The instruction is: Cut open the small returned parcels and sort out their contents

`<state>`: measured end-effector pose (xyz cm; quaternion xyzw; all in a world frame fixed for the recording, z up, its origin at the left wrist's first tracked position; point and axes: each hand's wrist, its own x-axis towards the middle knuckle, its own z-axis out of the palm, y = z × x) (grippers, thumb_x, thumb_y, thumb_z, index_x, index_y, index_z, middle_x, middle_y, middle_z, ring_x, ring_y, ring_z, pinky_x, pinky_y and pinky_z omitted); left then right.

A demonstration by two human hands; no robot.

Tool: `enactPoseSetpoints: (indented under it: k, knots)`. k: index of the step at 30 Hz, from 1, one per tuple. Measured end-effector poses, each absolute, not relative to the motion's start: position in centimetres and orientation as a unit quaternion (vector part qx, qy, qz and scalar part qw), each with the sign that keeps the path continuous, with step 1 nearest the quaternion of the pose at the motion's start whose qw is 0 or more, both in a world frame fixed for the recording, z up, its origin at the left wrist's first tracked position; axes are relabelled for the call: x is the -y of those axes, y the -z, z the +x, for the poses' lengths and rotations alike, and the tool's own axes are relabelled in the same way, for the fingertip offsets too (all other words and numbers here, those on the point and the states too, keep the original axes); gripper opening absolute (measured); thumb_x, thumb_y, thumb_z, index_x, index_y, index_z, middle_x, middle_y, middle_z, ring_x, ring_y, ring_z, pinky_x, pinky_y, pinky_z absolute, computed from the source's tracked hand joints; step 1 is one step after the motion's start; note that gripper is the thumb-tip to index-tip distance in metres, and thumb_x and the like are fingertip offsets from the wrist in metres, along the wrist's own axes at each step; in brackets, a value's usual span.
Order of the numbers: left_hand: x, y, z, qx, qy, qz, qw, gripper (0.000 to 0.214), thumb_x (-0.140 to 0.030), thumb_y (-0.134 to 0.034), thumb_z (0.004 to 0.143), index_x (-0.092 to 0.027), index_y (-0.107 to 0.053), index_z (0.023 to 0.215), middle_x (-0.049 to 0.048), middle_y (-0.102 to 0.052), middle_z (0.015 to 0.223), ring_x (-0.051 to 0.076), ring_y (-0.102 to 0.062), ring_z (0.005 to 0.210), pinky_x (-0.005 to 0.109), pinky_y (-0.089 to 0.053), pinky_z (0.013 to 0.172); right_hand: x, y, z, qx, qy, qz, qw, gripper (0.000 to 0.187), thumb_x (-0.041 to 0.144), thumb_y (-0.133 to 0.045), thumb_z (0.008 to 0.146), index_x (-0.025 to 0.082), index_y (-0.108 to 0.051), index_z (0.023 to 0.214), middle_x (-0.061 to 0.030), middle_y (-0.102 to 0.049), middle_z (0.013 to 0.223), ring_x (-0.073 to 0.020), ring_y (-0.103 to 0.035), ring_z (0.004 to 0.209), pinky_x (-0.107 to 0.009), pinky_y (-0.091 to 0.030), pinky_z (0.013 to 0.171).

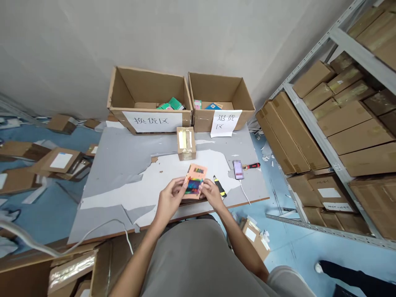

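An orange packet with a bright multicoloured print (195, 180) lies low over the table (123, 165), held from both sides. My left hand (170, 194) grips its left edge, fingers curled round it. My right hand (209, 190) pinches its right lower edge. A small taped cardboard box (186, 143) stands just beyond the packet. A black and yellow utility knife (219, 186) lies right of my right hand. A purple phone (238, 169) with a white cable and a red-handled tool (253, 166) lie further right.
Two open cartons with paper labels, left one (148, 97) and right one (220, 99), stand at the table's far edge with small items inside. Metal shelving (337, 123) stacked with boxes fills the right. Flattened cartons (46, 156) litter the blue floor at left. Someone's dark shoe (328, 266) shows bottom right.
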<state>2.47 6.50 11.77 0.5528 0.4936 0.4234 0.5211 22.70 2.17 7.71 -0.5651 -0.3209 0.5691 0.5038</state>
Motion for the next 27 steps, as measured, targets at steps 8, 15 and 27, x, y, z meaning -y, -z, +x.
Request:
enactPoseSetpoints:
  k: [8,15,27]
  knots:
    - [-2.2,-6.9,-0.1,-0.554,-0.241,0.374,0.704,0.088,-0.085,-0.106,0.053,-0.025,-0.091,0.116,0.0114,-0.091,0.114,0.037,-0.090,0.100,0.041,-0.075,0.066,5.3,-5.2,22.4,0.238,-0.648,-0.606,0.396,0.122,0.098,-0.095,0.070,0.034,-0.061,0.167,-0.0062,-0.087,0.114,-0.0276,-0.087,0.073,-0.048,-0.076,0.075]
    - [-11.4,-11.0,5.0,-0.517,-0.332,0.482,0.625,0.086,-0.085,-0.095,0.066,-0.019,-0.092,0.122,0.0131,-0.088,0.111,0.037,-0.085,0.100,0.050,-0.075,0.087,-3.6,-10.5,26.3,0.312,-0.604,-0.535,0.501,0.128,0.090,-0.100,0.073,0.034,-0.054,0.179,-0.0137,-0.086,0.137,-0.0416,-0.087,0.117,-0.069,-0.075,0.102]
    - [-18.7,-20.7,4.8,-0.428,-0.549,0.630,0.344,0.044,-0.052,-0.076,0.106,-0.029,-0.085,0.143,0.0104,-0.071,0.165,0.034,-0.063,0.163,0.050,-0.046,0.143,-14.6,-14.0,33.6,0.382,-0.449,-0.551,0.591,0.079,0.061,-0.092,0.095,0.025,-0.073,0.162,-0.0194,-0.074,0.167,-0.0359,-0.073,0.156,-0.059,-0.054,0.137]
